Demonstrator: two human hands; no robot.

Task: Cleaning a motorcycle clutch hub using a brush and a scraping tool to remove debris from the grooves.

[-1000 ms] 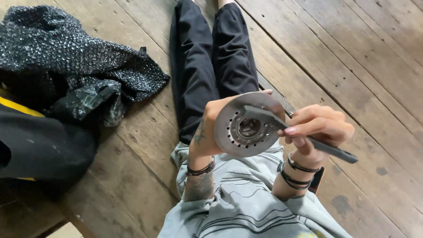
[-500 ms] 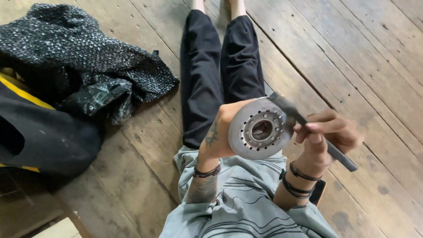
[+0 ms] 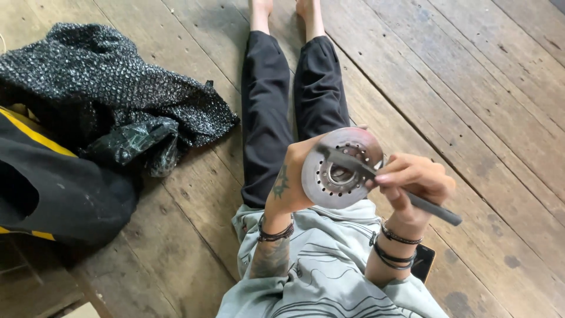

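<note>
I sit on a wooden plank floor with my legs stretched out. My left hand [image 3: 292, 176] holds up a round grey metal disc [image 3: 331, 187] with a ring of small holes and a central opening. My right hand [image 3: 415, 179] grips a dark flat tool with a grey handle [image 3: 432, 208]; its blade lies across the face of the disc. Both hands are raised in front of my chest, above my lap.
A crumpled black bubble-wrap sheet [image 3: 106, 88] lies on the floor to my left, over a black bag with yellow stripes [image 3: 53, 182]. A dark phone [image 3: 422, 263] rests by my right hip. Bare wooden planks [image 3: 471, 88] stretch to the right.
The view has tilted, so more of my legs shows. The tool blade has shifted across the face of the disc, and both hands still hold their objects.
</note>
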